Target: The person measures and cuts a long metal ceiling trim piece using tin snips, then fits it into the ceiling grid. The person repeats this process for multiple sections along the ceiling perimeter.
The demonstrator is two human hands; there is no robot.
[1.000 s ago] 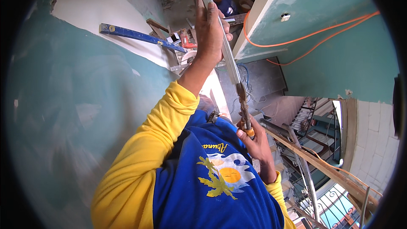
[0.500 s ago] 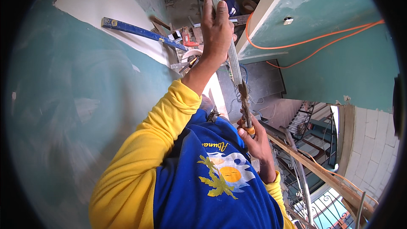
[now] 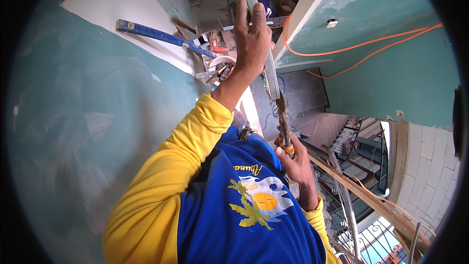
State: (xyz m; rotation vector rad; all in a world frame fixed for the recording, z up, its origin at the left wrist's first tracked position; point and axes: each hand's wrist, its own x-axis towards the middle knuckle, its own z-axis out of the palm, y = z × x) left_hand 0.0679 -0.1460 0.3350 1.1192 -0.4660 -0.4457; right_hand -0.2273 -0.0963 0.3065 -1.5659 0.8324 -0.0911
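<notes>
The left grip (image 3: 254, 41) is wrapped around a long, narrow, grey metal channel (image 3: 272, 77), held in the air before the body; the right grip (image 3: 297, 165) holds brown metal snips (image 3: 282, 123), their tips at the channel's lower end. If the left grip slackens, the channel may twist and cut the bare fingers (image 3: 242, 12). A round white plastic bucket (image 3: 222, 60) seems to contain hand tools (image 3: 225, 72), though these look small.

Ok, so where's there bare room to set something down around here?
The grey floor looks bare between the loose cables near the lower end of the metal strip and the teal wall on the right. It's crowded left of the strip, where the red drill, filled white bucket and blue level bunch together.
</notes>
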